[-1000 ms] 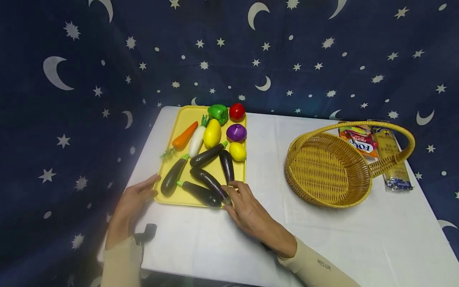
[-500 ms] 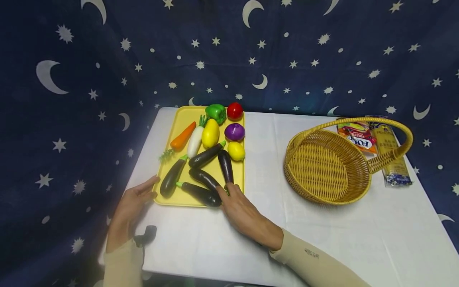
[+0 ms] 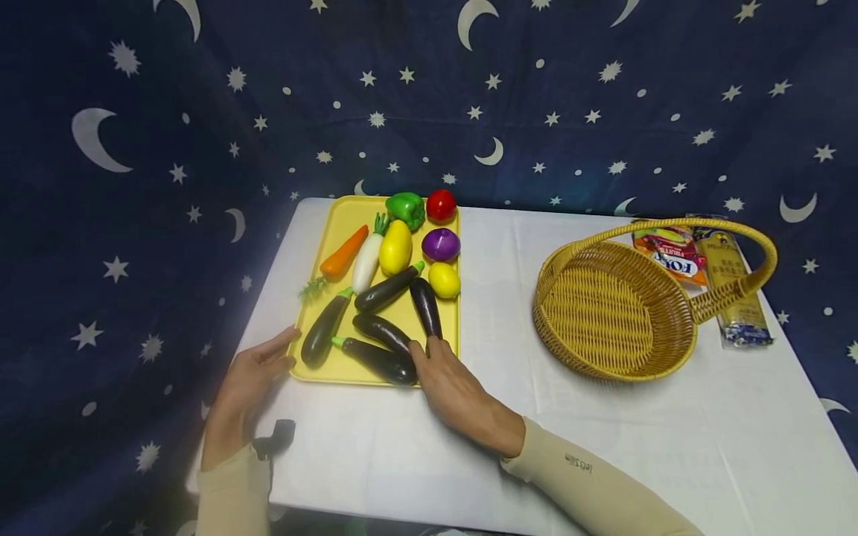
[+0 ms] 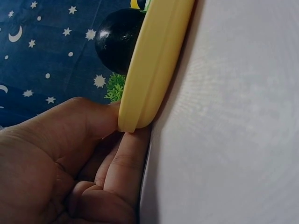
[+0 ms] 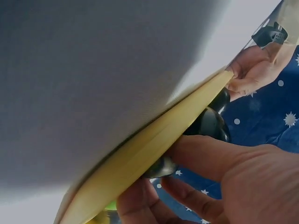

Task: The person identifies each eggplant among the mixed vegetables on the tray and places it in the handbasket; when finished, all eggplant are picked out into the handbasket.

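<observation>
In the head view, a yellow tray (image 3: 347,321) bears several dark eggplants, among them a curved one (image 3: 379,328), one lying lowest (image 3: 375,361) and one at the right (image 3: 425,304). My left hand (image 3: 251,376) pinches the tray's near left corner; in the left wrist view the thumb (image 4: 100,119) lies at the rim. My right hand (image 3: 459,391) reaches over the near right corner, gripping the lower end of the curved eggplant, which it partly hides. A dark eggplant end (image 5: 161,169) shows between thumb and fingers in the right wrist view.
Farther up the tray lie a carrot (image 3: 345,253), white radish (image 3: 367,262), yellow mango-like fruit (image 3: 395,249), green pepper (image 3: 405,210), tomato (image 3: 441,206), purple round vegetable (image 3: 440,245) and lemon (image 3: 445,281). A wicker basket (image 3: 596,320) stands right, with packets (image 3: 670,257) behind it.
My right hand has shifted slightly left and closed over the curved eggplant's lower end, covering its stem. My left hand has stayed at the tray corner.
</observation>
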`<state>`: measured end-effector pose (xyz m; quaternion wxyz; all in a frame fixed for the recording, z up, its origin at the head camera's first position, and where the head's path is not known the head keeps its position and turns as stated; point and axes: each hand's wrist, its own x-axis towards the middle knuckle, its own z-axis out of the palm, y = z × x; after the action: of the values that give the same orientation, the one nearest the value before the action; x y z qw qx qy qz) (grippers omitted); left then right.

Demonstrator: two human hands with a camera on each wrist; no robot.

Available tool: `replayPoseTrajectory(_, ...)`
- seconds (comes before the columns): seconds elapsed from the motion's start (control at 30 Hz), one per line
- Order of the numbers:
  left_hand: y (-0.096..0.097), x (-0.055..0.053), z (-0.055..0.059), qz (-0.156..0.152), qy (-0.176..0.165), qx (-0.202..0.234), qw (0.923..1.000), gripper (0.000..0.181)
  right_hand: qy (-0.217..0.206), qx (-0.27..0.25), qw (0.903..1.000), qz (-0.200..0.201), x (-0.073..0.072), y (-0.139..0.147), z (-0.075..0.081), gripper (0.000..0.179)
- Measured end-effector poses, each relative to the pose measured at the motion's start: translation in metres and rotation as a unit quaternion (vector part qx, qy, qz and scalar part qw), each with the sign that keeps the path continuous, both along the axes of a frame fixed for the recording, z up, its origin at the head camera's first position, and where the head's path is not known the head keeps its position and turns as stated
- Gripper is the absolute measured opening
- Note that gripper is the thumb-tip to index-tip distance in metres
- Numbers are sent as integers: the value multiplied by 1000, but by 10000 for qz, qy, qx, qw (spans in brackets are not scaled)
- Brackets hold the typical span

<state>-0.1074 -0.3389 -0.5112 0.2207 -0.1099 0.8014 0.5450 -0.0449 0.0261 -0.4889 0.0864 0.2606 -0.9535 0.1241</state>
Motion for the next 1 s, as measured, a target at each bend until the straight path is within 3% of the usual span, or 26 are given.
replayPoseTrajectory(0.13,1,-1,1,55,-111,-96,9999,63,4,-187,9998,-54,1,2,1,18)
replayPoseTrajectory(0.4,1,-2,-1,69,4,-155,9999,63,543,-1000,9929,-343,-2,18,11,11)
replayPoseTrajectory(0.53,0,-1,-1,101,33,-106,9999,63,672,-1684,9830,-279,-7,30,21,16)
replayPoseTrajectory(0.7,-2,3,-1,178,-172,193,9995,63,769,-2382,9680,-157,-9,49,33,21)
replayPoseTrajectory(0.87,-2,6,-3,172,-153,116,9997,62,924,-2760,9561,-329,0,75,45,27)
replayPoseTrajectory(1.0,0,5,-1,143,-45,12,9999,62,1095,-3191,9409,-295,12,104,58,36)
